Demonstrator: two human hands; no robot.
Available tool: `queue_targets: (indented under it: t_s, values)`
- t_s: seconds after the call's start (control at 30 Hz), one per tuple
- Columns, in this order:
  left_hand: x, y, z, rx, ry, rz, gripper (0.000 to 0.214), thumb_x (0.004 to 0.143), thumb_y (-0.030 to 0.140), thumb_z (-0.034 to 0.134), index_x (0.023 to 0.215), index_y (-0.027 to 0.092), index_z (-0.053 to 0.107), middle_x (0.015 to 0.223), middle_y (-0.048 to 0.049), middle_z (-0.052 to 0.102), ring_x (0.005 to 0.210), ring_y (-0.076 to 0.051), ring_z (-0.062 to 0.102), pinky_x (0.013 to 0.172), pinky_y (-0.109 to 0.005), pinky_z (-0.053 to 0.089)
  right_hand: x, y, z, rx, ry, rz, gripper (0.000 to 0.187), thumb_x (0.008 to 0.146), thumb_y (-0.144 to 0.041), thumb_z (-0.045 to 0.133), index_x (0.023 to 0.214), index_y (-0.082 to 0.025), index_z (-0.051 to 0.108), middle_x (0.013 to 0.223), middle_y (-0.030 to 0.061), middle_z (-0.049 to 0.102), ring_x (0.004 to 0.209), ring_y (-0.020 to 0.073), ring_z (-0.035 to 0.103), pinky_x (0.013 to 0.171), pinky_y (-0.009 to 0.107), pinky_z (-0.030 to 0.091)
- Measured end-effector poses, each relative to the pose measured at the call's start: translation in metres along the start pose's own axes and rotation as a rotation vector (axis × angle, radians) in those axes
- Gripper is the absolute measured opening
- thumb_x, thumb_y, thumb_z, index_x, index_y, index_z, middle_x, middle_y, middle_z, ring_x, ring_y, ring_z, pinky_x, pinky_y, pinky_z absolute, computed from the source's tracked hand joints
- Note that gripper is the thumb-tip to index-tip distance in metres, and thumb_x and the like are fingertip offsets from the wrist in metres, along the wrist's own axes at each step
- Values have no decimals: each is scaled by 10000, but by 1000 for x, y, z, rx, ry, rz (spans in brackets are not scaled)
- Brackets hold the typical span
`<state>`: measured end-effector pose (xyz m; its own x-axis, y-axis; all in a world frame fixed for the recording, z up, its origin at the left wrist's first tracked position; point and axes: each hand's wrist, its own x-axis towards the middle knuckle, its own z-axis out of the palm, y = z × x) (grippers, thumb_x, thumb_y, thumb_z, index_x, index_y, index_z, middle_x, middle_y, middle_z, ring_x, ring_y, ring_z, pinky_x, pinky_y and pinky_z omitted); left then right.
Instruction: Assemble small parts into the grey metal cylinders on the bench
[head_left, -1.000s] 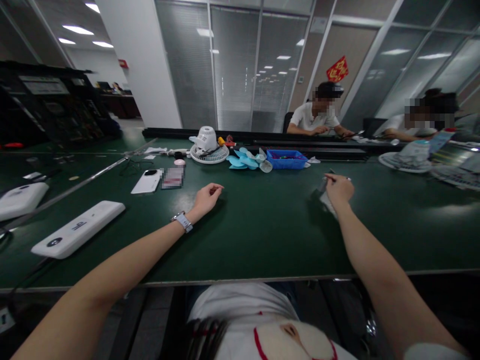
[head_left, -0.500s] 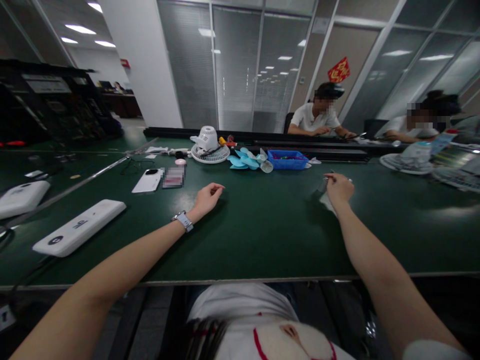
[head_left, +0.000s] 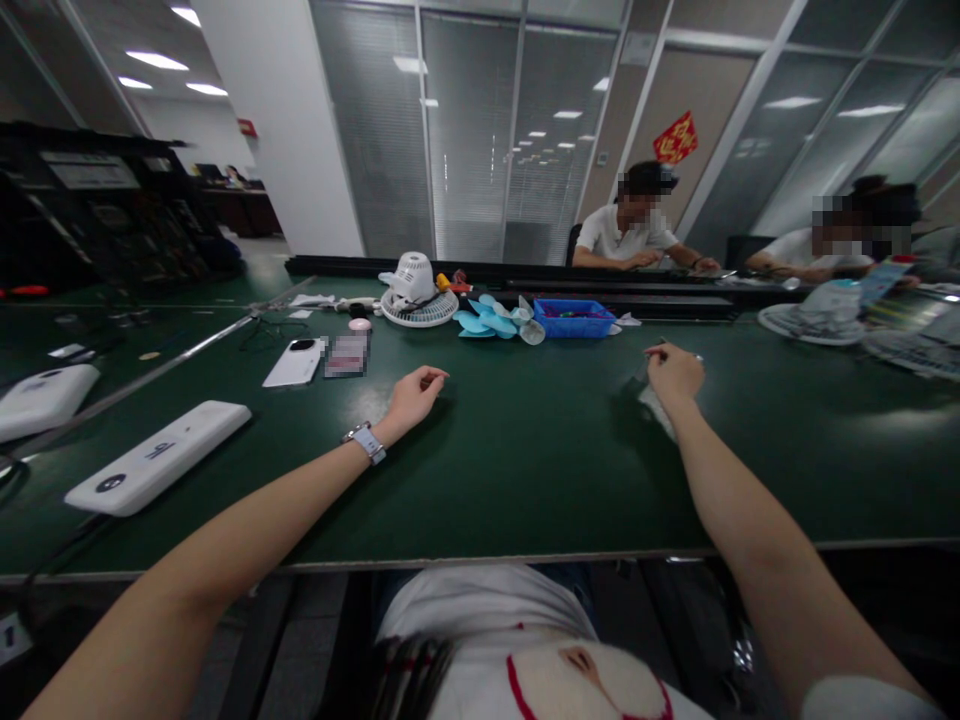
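My left hand (head_left: 414,398), with a watch (head_left: 367,442) at its wrist, hovers over the green table (head_left: 517,460). Its fingers are curled and pressed together; anything between them is too small to make out. To the right, my right hand (head_left: 676,374) has its fingers closed on a thin whitish plastic piece (head_left: 657,408), perhaps a small bag, that hangs below it and is partly hidden by the palm. Beyond my hands lie light-blue fan blades (head_left: 487,318) and a blue basket (head_left: 574,320) with small parts inside.
A white fan base with a round grille (head_left: 418,308) stands at the back. On the left lie a white phone (head_left: 293,363), a blurred-out card and a long white device (head_left: 159,458) with a cable. Two people sit across the table; more fan parts (head_left: 817,315) are at the far right.
My right hand has shifted very slightly left and up with the whitish plastic piece. My left hand is practically still.
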<state>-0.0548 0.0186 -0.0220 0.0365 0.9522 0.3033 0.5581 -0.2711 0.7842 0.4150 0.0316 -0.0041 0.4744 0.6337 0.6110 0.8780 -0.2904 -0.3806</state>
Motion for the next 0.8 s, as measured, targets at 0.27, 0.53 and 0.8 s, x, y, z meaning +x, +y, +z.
queue_targets:
  t_s: [0.27, 0.53, 0.8]
  values:
    - [3, -7, 3, -6, 0, 11, 267, 869, 353, 560, 1019, 195, 714, 925, -49, 738, 793, -181, 662, 746, -286, 518, -5, 8, 11, 126, 77, -7, 393, 863, -324, 564, 1213, -174, 661, 1093, 127, 717, 999, 269, 629, 878, 388, 463]
    - [2, -7, 2, 15, -3, 18, 274, 875, 365, 547, 1023, 206, 715, 911, -44, 737, 786, -182, 661, 729, -285, 508, -2, 18, 20, 101, -141, 242, 527, 780, -498, 712, 1169, -144, 684, 1080, 177, 714, 981, 308, 658, 874, 428, 495]
    - [3, -7, 3, -8, -6, 11, 264, 870, 360, 555, 1017, 207, 711, 907, -41, 736, 776, -176, 661, 726, -280, 516, -2, 20, 24, 142, -113, 238, 525, 757, -499, 721, 1141, -143, 691, 1047, 170, 723, 978, 306, 665, 883, 431, 500]
